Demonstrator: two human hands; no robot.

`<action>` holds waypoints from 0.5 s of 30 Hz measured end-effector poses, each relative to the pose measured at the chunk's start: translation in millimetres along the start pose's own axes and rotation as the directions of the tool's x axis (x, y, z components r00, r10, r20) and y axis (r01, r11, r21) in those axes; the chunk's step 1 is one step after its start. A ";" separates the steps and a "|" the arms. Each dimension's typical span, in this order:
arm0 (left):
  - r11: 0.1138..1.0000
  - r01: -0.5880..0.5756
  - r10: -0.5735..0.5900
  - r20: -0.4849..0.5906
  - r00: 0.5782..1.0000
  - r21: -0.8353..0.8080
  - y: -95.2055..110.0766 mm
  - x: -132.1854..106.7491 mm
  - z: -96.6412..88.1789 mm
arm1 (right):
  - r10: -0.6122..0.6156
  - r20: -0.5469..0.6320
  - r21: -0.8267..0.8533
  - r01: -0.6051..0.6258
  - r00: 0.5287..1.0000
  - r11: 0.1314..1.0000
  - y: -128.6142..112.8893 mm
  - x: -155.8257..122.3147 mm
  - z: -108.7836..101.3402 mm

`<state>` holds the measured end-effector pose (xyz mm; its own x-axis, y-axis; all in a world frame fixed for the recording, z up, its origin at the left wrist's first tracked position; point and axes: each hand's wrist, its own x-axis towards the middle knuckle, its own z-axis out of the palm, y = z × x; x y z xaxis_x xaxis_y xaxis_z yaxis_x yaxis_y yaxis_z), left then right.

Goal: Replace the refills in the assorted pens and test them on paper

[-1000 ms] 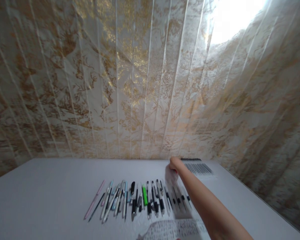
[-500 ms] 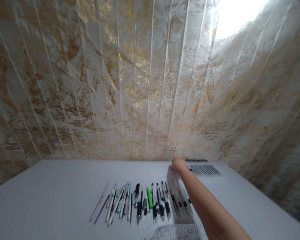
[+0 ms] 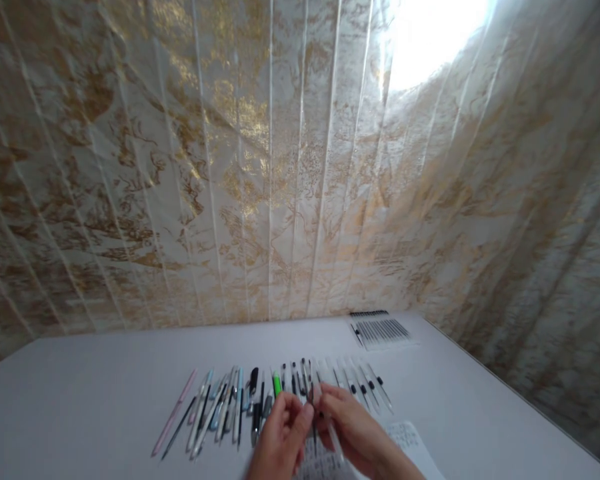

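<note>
My left hand point(image 3: 286, 430) and my right hand point(image 3: 347, 420) meet close together at the front of the table. The fingers of my left hand are closed on a thin dark pen refill point(image 3: 315, 430), which stands nearly upright between the hands. A clear pen barrel point(image 3: 335, 441) slants down from the closed fingers of my right hand. Their fine contact is blurred. Beneath the hands lies a sheet of paper with handwriting point(image 3: 404, 435), partly covered. Just behind them is a bright green marker point(image 3: 277, 382), its lower part hidden by my left hand.
Many loose pens, including a pink pen point(image 3: 175, 413) and a black-capped pen point(image 3: 253, 379), lie left of my hands. Several clear pen parts with black grips point(image 3: 363, 387) lie right. A clear pack of dark refills point(image 3: 383, 330) rests at the back of the white table point(image 3: 105, 380), near a patterned curtain point(image 3: 260, 200).
My right hand has come back from beside the refill pack to the front, now with a clear barrel. My left hand has entered the view. The camera has turned slightly right.
</note>
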<state>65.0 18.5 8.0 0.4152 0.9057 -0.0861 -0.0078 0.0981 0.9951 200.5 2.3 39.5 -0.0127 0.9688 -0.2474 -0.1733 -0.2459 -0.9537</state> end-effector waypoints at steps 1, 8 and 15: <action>0.995 -0.038 0.037 0.018 0.999 0.096 1.6 0.8 -4.6 | -0.003 -0.007 0.045 0.004 1.000 0.999 10.7 -3.5 7.2; 0.933 -0.078 0.066 0.046 0.997 0.350 0.6 0.6 -29.2 | -0.003 0.026 0.208 -0.002 1.000 0.978 43.7 9.2 20.1; 0.981 0.004 -0.027 0.118 0.993 0.193 26.1 1.7 -44.0 | -0.039 0.096 0.387 -0.001 0.995 0.922 33.8 4.0 19.2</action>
<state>25.4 40.8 31.8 0.5195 0.8477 -0.1070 0.1697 0.0204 0.9853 175.7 -1.5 9.6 -0.1007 0.9762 -0.1920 -0.5407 -0.2157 -0.8131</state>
